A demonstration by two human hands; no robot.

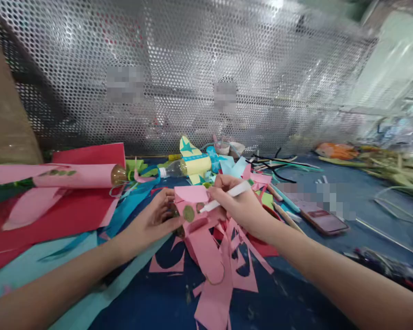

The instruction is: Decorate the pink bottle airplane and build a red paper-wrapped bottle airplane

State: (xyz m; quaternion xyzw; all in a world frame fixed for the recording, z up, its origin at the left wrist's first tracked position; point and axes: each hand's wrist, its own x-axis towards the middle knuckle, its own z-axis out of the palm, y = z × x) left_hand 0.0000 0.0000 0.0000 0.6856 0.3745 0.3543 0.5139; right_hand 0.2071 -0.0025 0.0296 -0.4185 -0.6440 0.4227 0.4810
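Observation:
A white pen-like tool (241, 187) with a narrow tip is held in my right hand (239, 206), fingers pinched round it. The tip touches or nearly touches a pink paper-covered piece (196, 197) that bears round olive-coloured spots (189, 213). Against the left side of this piece, my left hand (158, 215) curls its fingers and thumb to steady it. Part of the piece is hidden behind my fingers. A long pink flap (206, 256) with a rounded end hangs toward me. Cut pink scraps (215, 302) lie below it.
At left, a pink paper-wrapped bottle (75, 176) rests over red sheets (89, 206). Behind my hands lies a yellow-and-blue decorated bottle (196, 165). A phone (323, 219), pipe cleaners (278, 165) and paper scraps are to the right. A perforated metal panel (192, 59) stands at the back.

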